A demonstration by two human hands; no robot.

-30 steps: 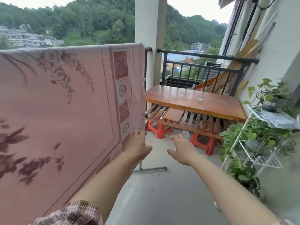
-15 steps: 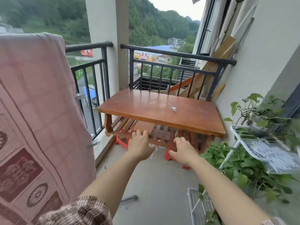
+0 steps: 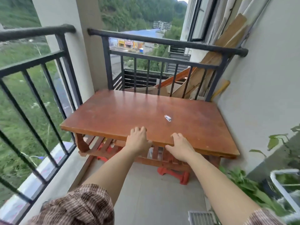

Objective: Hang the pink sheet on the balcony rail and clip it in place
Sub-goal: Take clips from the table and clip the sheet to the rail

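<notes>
At the left runs the black balcony rail, and the stretch of it in view carries no cloth. The pink sheet does not show anywhere here, so I cannot tell whether it is draped on a part of the rail outside the frame. Past a pale pillar, a second run of rail closes off the far end of the balcony. Against it stands a low wooden table, with red plastic stools under its slatted shelf. A checked sleeve shows at the near left. The left hand is stretched out over the table's near edge, empty, its fingers loosely spread over the top; whether they touch the wood is unclear. Further right and farther in, alone on the tabletop, lies a small metal clip, well apart from both hands. The right hand is at the same near edge, also relaxed and grasping nothing, its fingers lightly bent. To the right, wooden planks lean in the far corner, and potted plants and a white wire rack line the wall. The clipping half of the task looks undone, since the clip is untouched on the table. What probably remains is to pick it up, carry it to the sheet and pinch the cloth to the rail. The clip is small and lies flat, so it may call for a fingertip pinch.
</notes>
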